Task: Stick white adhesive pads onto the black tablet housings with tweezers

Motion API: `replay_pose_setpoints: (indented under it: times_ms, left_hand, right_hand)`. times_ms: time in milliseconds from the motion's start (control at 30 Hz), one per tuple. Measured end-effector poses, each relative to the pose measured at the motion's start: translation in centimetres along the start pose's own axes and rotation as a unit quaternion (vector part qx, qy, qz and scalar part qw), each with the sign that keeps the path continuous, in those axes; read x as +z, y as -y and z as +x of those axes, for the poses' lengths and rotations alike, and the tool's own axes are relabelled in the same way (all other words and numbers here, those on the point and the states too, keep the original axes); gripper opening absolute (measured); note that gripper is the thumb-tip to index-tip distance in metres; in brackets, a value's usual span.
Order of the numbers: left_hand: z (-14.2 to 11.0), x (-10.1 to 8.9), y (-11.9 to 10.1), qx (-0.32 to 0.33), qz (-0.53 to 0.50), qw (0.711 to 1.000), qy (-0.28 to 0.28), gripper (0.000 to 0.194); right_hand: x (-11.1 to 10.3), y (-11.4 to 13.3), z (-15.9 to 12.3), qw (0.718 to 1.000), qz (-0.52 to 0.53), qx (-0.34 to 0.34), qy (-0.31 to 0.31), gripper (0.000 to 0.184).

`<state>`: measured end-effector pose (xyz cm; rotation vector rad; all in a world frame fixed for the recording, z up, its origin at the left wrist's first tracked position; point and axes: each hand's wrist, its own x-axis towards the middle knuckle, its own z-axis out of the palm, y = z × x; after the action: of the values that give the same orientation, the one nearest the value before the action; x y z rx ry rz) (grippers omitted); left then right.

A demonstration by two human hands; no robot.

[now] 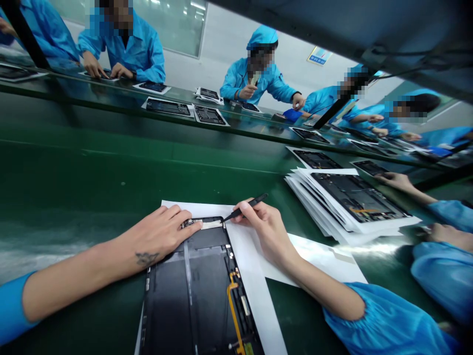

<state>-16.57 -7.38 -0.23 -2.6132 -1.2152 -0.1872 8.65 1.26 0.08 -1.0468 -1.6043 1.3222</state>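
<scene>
A black tablet housing (207,286) lies on white paper (254,276) in front of me, its inside facing up. An orange flex cable (232,301) runs along its right side. Across the far end of the housing is a pale strip (212,224). My left hand (166,229) rests over the far left corner, its thumb pressed on the strip's left end and its fingers lying on the edge. My right hand (260,222) is closed round black tweezers (246,207), whose tip meets the housing's far right corner at the strip's right end.
To the right stands a stack of housings and paper sheets (343,207). A raised shelf (121,106) beyond carries more housings (168,107). Co-workers in blue sit across it, and a co-worker's hands (399,182) are at the right. A dark overhead panel (332,29) spans the upper right.
</scene>
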Motion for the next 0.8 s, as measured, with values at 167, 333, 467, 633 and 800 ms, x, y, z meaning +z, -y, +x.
replay_pose_setpoints:
  times_ms: [167, 333, 467, 633, 800]
  left_hand:
    - [-0.04, -0.17, -0.14, -0.002, -0.001, 1.000, -0.001, 0.043]
    - [-0.06, -0.33, -0.25, -0.011, 0.000, 1.000, 0.005, 0.044]
    - [-0.04, -0.36, -0.26, -0.002, 0.006, 1.000, 0.001, 0.043]
    - [0.03, -0.60, -0.23, -0.003, 0.014, 1.000, 0.008, 0.043]
    - [-0.15, -0.69, -0.11, 0.006, 0.013, 1.000, 0.011, 0.042]
  right_hand:
    - [-0.23, -0.22, -0.20, 0.999, -0.029, -0.035, -0.004, 0.035]
    - [-0.08, 0.03, -0.45, 0.994, -0.086, -0.063, -0.011, 0.034]
    - [0.08, 0.15, -0.48, 0.992, -0.107, -0.073, -0.010, 0.035]
    - [0.06, 0.16, -0.37, 0.991, -0.112, -0.072, -0.008, 0.037]
    - [-0.08, 0.00, -0.23, 0.993, -0.104, -0.063, -0.005, 0.039]
